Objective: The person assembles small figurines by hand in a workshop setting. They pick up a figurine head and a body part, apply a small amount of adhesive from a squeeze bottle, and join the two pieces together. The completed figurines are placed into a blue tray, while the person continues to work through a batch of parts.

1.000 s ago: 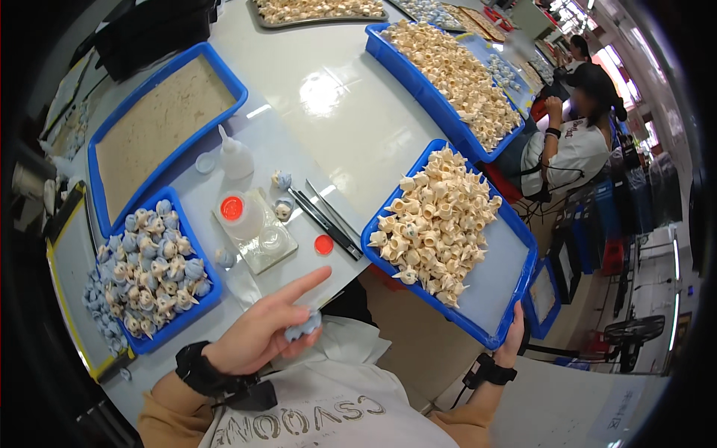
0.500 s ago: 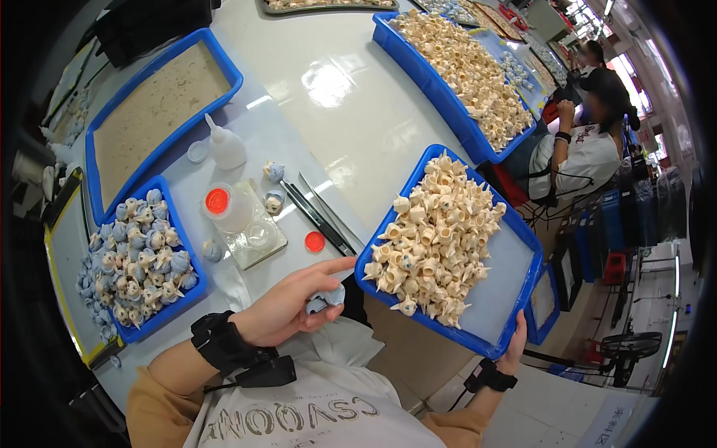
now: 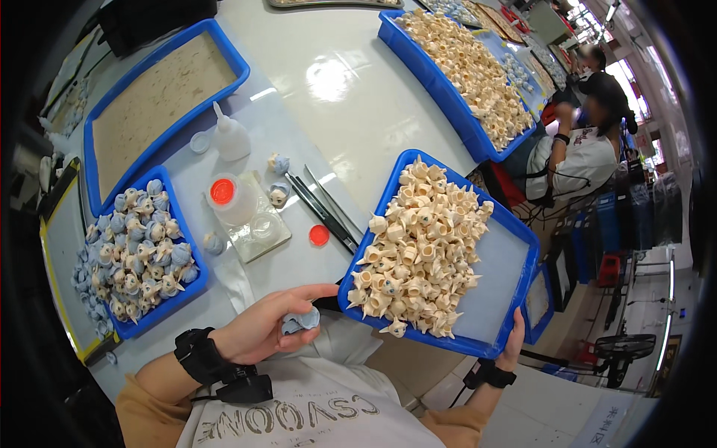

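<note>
My left hand (image 3: 261, 332) is curled just off the near-left corner of the tilted blue tray (image 3: 508, 261), thumb and fingers pinching a small blue-grey piece (image 3: 301, 321), index finger stretched toward the tray's rim. Wrist bent inward, forearm coming up from my chest. My right hand (image 3: 515, 340) grips the tray's near-right edge from below, fingers wrapped over the rim, so it's closed on the tray and propping it on a slant. The cream cone pieces (image 3: 414, 250) are heaped toward the tray's left half; the right half is bare. To do this well, I reckon, I keep the tilt gentle so the heap doesn't slide off the low corner, and hold the pinch light so the piece isn't crushed. Left of the tray lie the tweezers (image 3: 323, 213) and a red cap (image 3: 319, 235).
</note>
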Demonstrator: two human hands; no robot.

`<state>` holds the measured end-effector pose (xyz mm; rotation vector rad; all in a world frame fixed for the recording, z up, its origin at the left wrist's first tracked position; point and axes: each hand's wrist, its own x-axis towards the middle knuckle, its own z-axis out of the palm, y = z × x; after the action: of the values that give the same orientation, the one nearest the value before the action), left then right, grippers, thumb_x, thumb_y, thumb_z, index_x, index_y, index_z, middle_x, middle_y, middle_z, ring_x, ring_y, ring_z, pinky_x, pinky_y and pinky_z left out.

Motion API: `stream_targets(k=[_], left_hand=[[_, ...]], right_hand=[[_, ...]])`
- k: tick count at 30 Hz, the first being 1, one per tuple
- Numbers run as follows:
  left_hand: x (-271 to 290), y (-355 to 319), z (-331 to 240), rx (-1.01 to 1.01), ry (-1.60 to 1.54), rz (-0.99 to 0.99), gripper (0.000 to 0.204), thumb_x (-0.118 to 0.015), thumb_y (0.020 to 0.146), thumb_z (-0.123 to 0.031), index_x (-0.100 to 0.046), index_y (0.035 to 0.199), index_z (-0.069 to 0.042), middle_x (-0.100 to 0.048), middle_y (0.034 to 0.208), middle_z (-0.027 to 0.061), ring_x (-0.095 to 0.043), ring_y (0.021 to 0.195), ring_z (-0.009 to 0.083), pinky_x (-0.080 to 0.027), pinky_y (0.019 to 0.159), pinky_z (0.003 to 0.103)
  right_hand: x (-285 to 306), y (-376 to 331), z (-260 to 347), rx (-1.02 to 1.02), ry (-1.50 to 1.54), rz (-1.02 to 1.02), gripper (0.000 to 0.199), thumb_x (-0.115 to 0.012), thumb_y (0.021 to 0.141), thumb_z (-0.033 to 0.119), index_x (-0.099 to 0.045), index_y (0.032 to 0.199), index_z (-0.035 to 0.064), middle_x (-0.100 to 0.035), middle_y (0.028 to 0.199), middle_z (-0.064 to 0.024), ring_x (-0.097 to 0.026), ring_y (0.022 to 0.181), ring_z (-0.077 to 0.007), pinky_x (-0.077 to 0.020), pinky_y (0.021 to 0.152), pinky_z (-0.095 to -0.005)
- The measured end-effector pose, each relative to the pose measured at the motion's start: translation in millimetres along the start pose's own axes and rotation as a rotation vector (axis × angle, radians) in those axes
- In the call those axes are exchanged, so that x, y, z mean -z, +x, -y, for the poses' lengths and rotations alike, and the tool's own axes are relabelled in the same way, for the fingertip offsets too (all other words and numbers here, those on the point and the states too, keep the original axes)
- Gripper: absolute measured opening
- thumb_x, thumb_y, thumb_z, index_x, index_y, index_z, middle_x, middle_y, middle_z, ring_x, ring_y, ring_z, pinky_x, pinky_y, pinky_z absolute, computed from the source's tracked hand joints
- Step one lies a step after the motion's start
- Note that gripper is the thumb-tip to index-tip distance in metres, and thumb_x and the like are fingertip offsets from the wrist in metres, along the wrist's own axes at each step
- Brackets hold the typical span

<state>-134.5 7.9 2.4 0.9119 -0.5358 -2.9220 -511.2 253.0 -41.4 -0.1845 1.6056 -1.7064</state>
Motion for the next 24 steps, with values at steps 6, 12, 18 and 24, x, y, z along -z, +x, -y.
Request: stream_targets(k=[6,12,18,24], left_hand=[[9,-13,8,-0.009,0.024,-0.028,0.044,-0.042,0.083,-0.019,-0.041,0.125,-0.004,-0.049,0.071,0.0035,-0.037,0.053,0.0071,-0.029,0.046,0.018],[12,-19,11,0.006,0.052,-0.042,0.040,-0.044,0.083,-0.016,-0.045,0.121,-0.005,-0.048,0.070,0.0017,-0.042,0.057,0.0069,-0.030,0.047,0.018],[15,-14,16,0.104,0.150,-0.026,0.039,-0.046,0.082,-0.017,-0.047,0.119,-0.006,-0.049,0.069,-0.0007,-0.045,0.060,0.0039,-0.030,0.047,0.017],[16,-15,12,0.150,0.256,0.048,0.036,-0.048,0.082,-0.019,-0.048,0.117,-0.008,-0.050,0.071,-0.0025,-0.047,0.062,0.0032,-0.030,0.048,0.016]], right_hand=[[-13,31,9,-0.017,-0.246,0.110,0.036,-0.040,0.092,0.026,-0.049,0.112,-0.0013,-0.058,0.105,-0.0093,-0.058,0.091,-0.0169,-0.0450,0.081,-0.0284],[-49,63,38,-0.062,-0.412,0.251,0.033,-0.041,0.092,0.023,-0.048,0.113,-0.0010,-0.057,0.106,-0.0084,-0.056,0.092,-0.0146,-0.0435,0.082,-0.0277],[-64,97,52,0.022,-0.590,0.367,0.027,-0.039,0.093,0.021,-0.041,0.112,0.0022,-0.050,0.107,-0.0060,-0.047,0.097,-0.0120,-0.0364,0.088,-0.0267],[-84,97,59,0.043,-0.695,0.392,0.023,-0.044,0.091,0.020,-0.040,0.108,0.0052,-0.048,0.101,-0.0030,-0.044,0.093,-0.0090,-0.0343,0.087,-0.0245]])
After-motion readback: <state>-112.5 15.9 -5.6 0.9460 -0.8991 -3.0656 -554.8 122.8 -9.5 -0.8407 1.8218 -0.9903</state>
